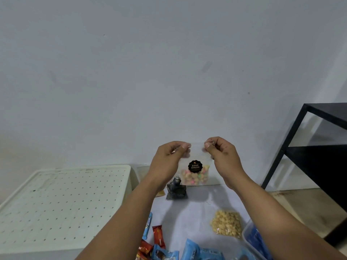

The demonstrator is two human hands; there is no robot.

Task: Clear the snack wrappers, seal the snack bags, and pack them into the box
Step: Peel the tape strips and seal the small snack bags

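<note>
Both hands — left hand point(170, 156), right hand point(221, 153) — pinch the bag point(195, 171) top between them; press along the strip evenly — no gaps.

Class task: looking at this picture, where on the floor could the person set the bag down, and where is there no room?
Free: the bare floor between the dark figurine, the bag of pale snacks and the red wrappers. Crowded: the bottom edge, where blue packets and the clear box cluster.
</note>
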